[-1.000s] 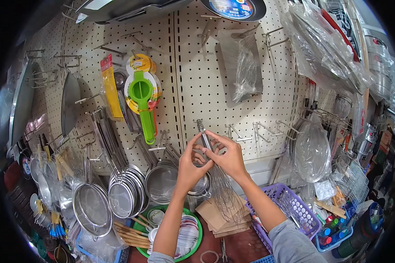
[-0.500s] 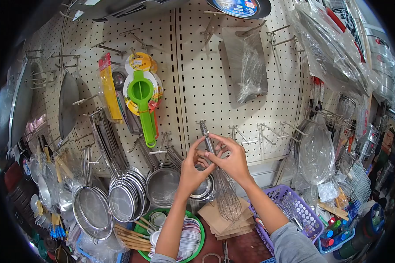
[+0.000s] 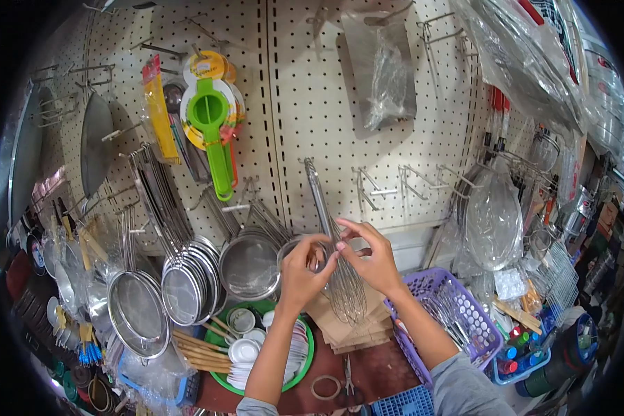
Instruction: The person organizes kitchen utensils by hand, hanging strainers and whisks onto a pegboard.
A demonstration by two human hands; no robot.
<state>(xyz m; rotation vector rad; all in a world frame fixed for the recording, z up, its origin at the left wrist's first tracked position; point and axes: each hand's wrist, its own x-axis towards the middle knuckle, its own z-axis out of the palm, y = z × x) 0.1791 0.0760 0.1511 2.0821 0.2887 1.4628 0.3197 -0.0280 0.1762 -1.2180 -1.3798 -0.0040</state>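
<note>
A wire whisk (image 3: 315,191) hangs handle-up on a hook of the perforated panel, its wire loops pointing down. My left hand (image 3: 304,269) is just left of the whisk at the top of its wires, thumb and fingers curved in a pinch; what lies between them is too small to tell. Opposite it, my right hand (image 3: 367,255) reaches in from the right, thumb tip close to my left fingertips and fingers curved apart from it. Both hands are in front of the whisk, below its handle.
Strainers (image 3: 249,267) and a green squeezer (image 3: 211,114) hang at the left. Below are a green basin (image 3: 310,347), cardboard pieces (image 3: 347,322), scissors (image 3: 348,378) and a purple basket (image 3: 489,322). Empty hooks (image 3: 374,187) stick out right of the whisk.
Both hands have moved down from the whisk's handle to the top of its wires, leaving the handle uncovered. The camera view has shifted, so the panel's items appear higher and slightly left.
</note>
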